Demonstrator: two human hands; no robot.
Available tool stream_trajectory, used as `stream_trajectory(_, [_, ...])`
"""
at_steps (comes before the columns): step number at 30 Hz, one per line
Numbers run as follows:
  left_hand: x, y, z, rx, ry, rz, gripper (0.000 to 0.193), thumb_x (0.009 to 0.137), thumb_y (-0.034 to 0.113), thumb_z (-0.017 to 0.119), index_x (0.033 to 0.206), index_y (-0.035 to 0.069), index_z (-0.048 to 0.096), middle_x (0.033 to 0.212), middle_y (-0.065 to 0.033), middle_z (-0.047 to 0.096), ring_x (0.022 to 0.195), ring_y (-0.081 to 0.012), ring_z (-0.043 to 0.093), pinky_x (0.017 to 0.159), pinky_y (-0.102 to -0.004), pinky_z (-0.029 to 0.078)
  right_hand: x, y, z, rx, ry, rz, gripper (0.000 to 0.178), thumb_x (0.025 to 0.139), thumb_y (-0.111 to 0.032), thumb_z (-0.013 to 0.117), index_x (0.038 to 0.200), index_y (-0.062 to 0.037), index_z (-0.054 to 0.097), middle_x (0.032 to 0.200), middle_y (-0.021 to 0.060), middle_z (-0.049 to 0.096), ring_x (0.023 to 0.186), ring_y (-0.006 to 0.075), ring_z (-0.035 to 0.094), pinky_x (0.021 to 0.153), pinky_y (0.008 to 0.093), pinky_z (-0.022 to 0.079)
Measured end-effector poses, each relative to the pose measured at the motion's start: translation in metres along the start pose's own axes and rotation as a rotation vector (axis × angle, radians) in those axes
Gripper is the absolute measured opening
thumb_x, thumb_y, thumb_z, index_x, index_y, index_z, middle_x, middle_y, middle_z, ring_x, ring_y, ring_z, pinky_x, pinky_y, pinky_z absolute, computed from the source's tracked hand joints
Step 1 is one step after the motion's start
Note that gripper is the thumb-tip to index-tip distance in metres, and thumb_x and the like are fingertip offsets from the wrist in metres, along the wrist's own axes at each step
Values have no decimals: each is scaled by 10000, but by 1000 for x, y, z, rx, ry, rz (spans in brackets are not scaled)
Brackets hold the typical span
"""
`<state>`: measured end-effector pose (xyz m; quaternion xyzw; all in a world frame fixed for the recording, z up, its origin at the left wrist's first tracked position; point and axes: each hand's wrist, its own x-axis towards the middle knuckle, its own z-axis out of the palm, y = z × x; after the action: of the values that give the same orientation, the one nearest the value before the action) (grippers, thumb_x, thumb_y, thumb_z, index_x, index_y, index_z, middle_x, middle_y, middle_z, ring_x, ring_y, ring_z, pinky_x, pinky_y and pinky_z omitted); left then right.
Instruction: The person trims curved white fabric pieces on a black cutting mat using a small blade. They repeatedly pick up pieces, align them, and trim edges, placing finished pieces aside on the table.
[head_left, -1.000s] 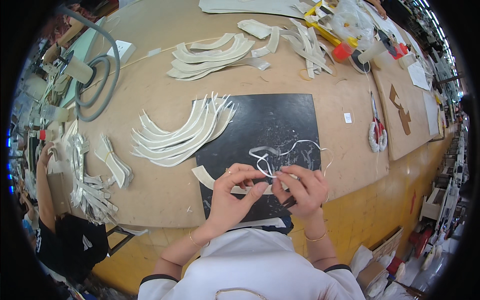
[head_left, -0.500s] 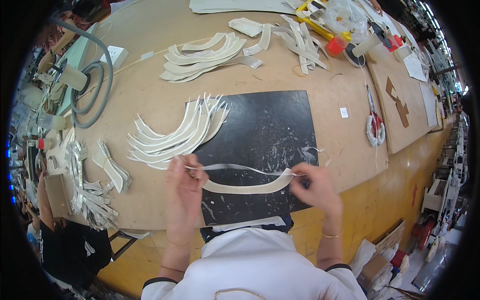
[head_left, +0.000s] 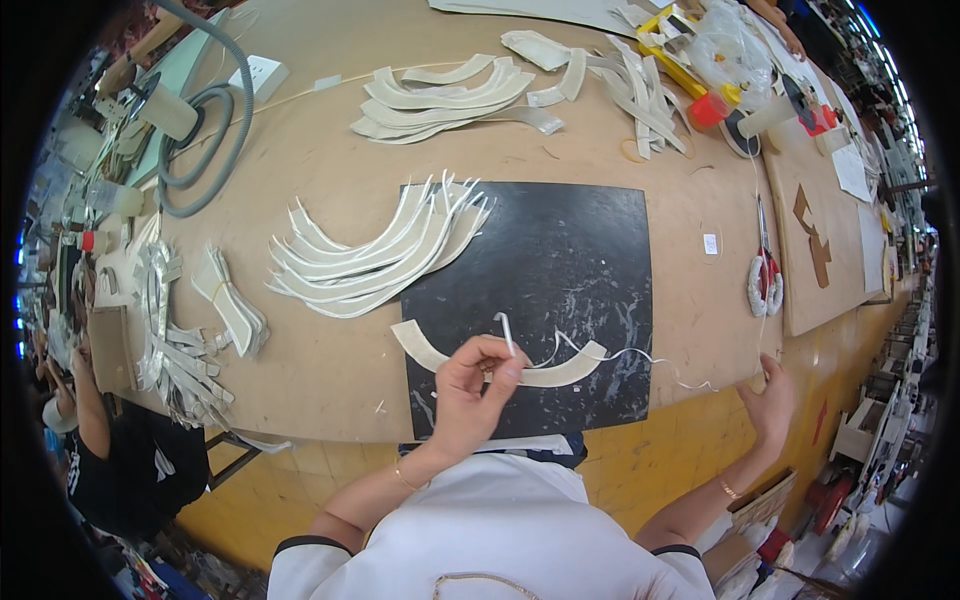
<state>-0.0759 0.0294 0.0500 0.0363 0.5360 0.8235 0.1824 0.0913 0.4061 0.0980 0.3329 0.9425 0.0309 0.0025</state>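
My left hand (head_left: pixel 478 390) is closed, pinching a narrow white strip (head_left: pixel 505 330) between thumb and fingers, with a short end sticking up. The rest of the strip trails in loose waves to the right. Beneath that hand a curved cream band (head_left: pixel 415 345) lies on the black mat (head_left: pixel 545 260), its middle partly hidden by my fingers. Off to the right, at the table's front edge, my right hand (head_left: pixel 770 405) has its fingers apart with nothing seen in it. The strip's loose far end lies short of it.
Left of centre, a fanned stack of white-edged curved bands (head_left: pixel 350 270) overlaps the mat. More cream bands (head_left: pixel 440 95) lie at the back. Scissors (head_left: pixel 765 270) with wrapped handles rest on the right. A tied bundle (head_left: pixel 230 305) and a grey hose (head_left: pixel 243 120) are at left.
My right hand has let go of the strip and band and swung right to the table edge. My left hand has moved right over the band, which now lies on the mat.
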Motion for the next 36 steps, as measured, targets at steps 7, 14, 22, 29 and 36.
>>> stream_trajectory(7, [-7,1,1,438,-41,272,76,839,26,730,895,40,680,871,-52,690,752,-135,599,615,-262,428,-12,-220,-30,1290,-358,-432,160,822,16,736,980,-9,743,1008,84,698,653,68,511,534,207,379])
stream_trajectory(14, [-5,3,-2,586,-131,425,306,755,28,788,1043,39,686,930,-86,699,820,-224,653,703,-330,493,-23,-245,-16,1424,-551,-459,192,796,35,754,980,-14,747,950,60,710,549,3,365,480,198,285])
stream_trajectory(22, [-25,-34,0,1350,-734,390,753,916,491,565,1487,41,368,1581,-138,294,1462,-299,270,1179,-462,250,-44,-54,-71,1447,377,-564,270,827,-206,732,674,-86,544,576,6,513,519,130,433,511,292,297])
stream_trajectory(29, [-11,-70,46,1437,-699,428,778,932,546,506,1484,16,366,1583,-152,285,1463,-310,265,1186,-452,230,-55,-7,-118,1560,-192,-1293,283,903,-214,653,643,-111,609,583,-57,578,388,133,376,492,215,243])
stream_trajectory(36, [-11,-74,68,1537,-603,395,798,938,549,493,1492,-5,336,1592,-173,255,1475,-320,228,1193,-449,206,-80,-166,-16,1942,282,-37,89,845,-124,735,859,-41,763,577,20,628,451,107,489,440,318,308])
